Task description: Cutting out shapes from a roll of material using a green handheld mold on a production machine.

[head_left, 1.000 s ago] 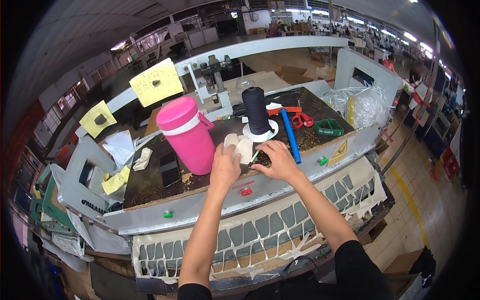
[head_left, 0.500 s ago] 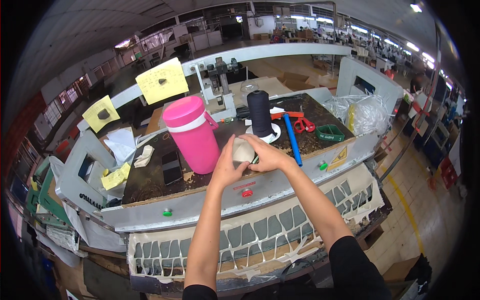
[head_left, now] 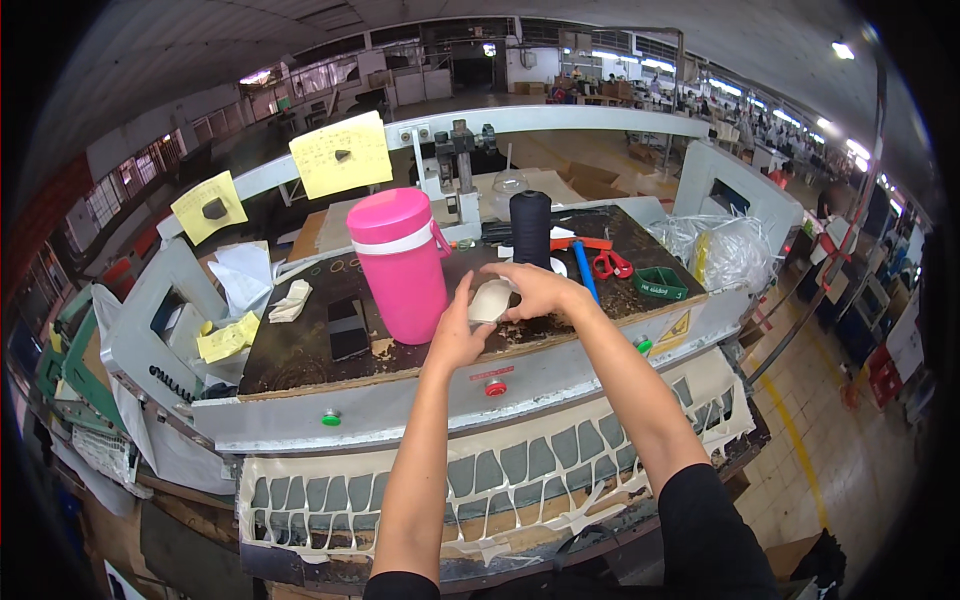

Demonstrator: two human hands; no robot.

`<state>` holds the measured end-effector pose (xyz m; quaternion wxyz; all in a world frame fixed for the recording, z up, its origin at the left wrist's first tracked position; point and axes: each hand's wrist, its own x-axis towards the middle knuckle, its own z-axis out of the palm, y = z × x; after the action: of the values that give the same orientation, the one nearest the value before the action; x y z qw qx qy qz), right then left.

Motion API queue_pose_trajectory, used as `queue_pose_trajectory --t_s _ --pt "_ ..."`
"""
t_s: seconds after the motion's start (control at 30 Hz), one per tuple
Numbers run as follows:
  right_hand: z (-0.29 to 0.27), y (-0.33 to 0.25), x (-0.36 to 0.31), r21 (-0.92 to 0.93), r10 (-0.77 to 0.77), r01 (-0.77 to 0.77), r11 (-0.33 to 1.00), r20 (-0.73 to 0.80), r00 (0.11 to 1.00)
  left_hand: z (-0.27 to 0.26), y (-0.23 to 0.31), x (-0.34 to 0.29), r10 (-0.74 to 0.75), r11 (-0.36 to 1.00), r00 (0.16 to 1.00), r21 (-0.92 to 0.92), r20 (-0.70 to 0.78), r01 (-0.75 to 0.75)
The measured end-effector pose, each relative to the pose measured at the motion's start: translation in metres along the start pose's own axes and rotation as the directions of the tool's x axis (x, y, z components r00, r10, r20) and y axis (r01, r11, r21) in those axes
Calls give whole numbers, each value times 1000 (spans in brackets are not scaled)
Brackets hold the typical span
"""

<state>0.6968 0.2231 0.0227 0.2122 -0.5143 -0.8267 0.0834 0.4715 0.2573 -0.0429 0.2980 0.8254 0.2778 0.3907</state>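
Note:
Between my two hands is a small stack of cream cut pieces (head_left: 489, 302), held just above the machine's dark worn top (head_left: 290, 355). The fingers of my left hand (head_left: 458, 330) are closed against its left side. My right hand (head_left: 548, 292) curls around its right side, thumb and fingers touching the edge. Just left of my hands stands a pink jug (head_left: 402, 280) with a white band. A cone of dark thread (head_left: 530, 230) rises upright behind my right hand. Below my forearms lies a cream sheet (head_left: 345, 470) with rows of cut-out holes.
Right of the cone lie a blue rod (head_left: 585, 270), red-handled scissors (head_left: 611, 265) and a green tray (head_left: 660, 284). A dark phone (head_left: 348, 330) is left of the jug. The front panel carries a red button (head_left: 495, 388) and green buttons (head_left: 331, 418). Clear plastic (head_left: 735, 250) bunches at right.
My view has shifted slightly, so the surroundings appear a little lower. Both hands stay around the cream pieces, which have tilted a little between them.

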Motion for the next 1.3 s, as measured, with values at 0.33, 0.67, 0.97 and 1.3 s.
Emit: queue_pose_trajectory --t_s 0.33,0.67,0.97,1.3 --pt "18 4 -17 -89 198 -199 976 -27 980 0 26 -12 -52 999 994 11 -95 53" --pt "23 30 -22 72 12 -11 997 -12 1000 2 -2 -7 -82 980 995 -187 -60 69" --pt "22 -2 -11 92 88 -85 992 -32 996 -11 0 -20 62 998 994 32 -91 -59" --pt "9 20 14 55 159 -164 985 80 984 0 19 -15 -87 996 990 16 -113 90"
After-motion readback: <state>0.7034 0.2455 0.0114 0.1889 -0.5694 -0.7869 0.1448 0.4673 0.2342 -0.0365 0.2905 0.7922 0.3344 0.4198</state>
